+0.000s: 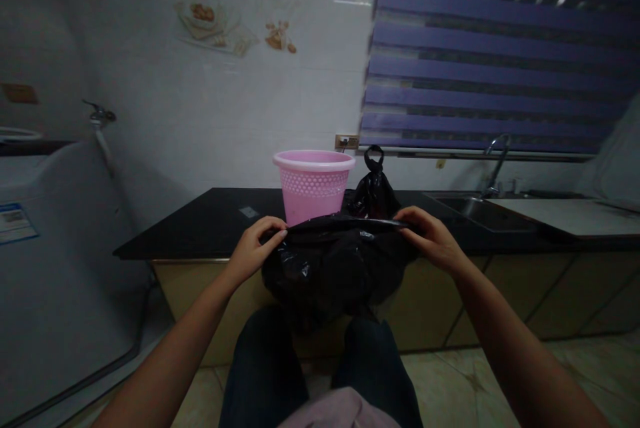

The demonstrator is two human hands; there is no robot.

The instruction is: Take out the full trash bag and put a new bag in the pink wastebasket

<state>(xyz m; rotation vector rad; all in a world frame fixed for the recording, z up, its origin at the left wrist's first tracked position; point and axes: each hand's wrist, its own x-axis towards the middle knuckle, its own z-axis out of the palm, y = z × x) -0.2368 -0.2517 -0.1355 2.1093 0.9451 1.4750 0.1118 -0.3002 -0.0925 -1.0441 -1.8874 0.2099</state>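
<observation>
A black plastic garbage bag (340, 268) hangs spread out in front of me, over the counter's front edge. My left hand (263, 241) pinches its top rim at the left corner between thumb and fingers. At the right corner my right hand (427, 235) grips the same rim, so the edge is stretched between both hands. Just behind the bag stands a pink plastic wastebasket (315, 181) with a perforated band, upright on the counter; its lower part is hidden by the bag. A tied black garbage bag (374, 191) with a knotted loop sits to its right.
The black countertop (210, 221) runs across, with a sink (480, 211) and faucet (497, 165) at the right. A wall socket (347, 141) is behind the tied bag. On the left stands a white appliance (65, 268) below a wall tap (100, 115).
</observation>
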